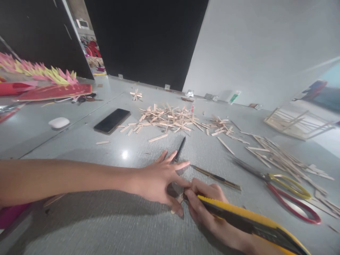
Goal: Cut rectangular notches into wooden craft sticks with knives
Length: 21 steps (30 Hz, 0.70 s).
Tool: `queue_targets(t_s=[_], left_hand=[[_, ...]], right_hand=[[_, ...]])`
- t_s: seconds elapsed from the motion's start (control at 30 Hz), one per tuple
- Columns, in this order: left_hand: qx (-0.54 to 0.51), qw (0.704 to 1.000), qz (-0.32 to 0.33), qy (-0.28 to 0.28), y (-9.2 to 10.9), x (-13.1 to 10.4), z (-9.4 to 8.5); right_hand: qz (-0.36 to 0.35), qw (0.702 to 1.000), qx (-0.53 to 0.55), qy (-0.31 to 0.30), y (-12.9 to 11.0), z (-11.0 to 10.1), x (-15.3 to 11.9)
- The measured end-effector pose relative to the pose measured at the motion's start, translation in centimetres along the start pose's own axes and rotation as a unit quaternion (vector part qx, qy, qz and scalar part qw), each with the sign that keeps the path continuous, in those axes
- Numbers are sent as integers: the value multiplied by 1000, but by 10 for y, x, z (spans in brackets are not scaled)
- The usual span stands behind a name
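My left hand [162, 177] lies on the grey table [111, 226], its upper fingers spread, with the thumb and index finger pressing a small wooden piece [180, 198] against the surface. Just right of it, my right hand [207, 205] is closed around a yellow and black utility knife [239, 216], whose tip end meets the wooden piece near my left fingertips; the blade itself is hard to make out. A black pen-like tool [180, 148] rests beyond my left fingers. Another thin tool [217, 177], brown and black, lies above my right hand.
Scissors [268, 179] with yellow and red handles lie at the right beside long wooden strips [284, 156]. Farther back are a pile of short wooden pieces [170, 117], a phone [112, 121] and a white case [58, 123]. Red items [55, 92] sit at the far left.
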<state>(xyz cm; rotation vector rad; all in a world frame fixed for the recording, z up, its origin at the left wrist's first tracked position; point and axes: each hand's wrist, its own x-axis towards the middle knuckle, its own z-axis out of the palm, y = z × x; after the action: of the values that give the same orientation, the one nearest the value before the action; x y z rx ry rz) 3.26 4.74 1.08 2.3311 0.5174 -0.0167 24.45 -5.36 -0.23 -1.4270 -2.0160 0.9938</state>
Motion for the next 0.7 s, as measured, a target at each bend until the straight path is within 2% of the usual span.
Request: queue_targets(t_s=[0.23,0.6,0.7], left_hand=[[5,1000,4,21,-2,1,4],[16,1000,0,15,0,0,2],[17,1000,5,19,-1,0,3]], right_hand=[[20,1000,-15,5,4,4,1],[21,999,13,21,3,5,2],[18,999,4,41,3,6,1]])
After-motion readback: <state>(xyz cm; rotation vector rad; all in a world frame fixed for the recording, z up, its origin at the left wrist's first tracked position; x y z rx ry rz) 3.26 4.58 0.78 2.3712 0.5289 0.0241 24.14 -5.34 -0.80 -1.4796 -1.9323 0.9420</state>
